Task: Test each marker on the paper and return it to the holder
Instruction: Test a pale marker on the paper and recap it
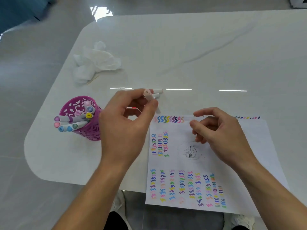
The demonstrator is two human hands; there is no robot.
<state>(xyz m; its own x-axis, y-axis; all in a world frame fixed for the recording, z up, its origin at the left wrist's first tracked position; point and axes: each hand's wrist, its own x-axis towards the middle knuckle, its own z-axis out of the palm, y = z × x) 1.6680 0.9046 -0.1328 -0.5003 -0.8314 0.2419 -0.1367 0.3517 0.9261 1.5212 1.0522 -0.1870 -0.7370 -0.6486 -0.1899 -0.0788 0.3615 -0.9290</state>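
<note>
My left hand (126,120) holds a white marker (148,95) with a pale pink cap end, pinched between thumb and fingers above the table. Behind it lie a few more white markers (157,91), and a red-banded one (132,107) shows under my fingers. My right hand (221,135) hovers over the top of the paper (249,163), fingers curled and apart, holding nothing I can see. The paper carries rows of coloured squiggles and a small pencil sketch. A purple openwork holder (79,117) at the left contains several capped markers.
Crumpled white tissue (94,62) lies at the back left of the white table (199,47). The paper overhangs the table's near edge. The rounded table corner is near the holder. My knees and white shoes show below the edge.
</note>
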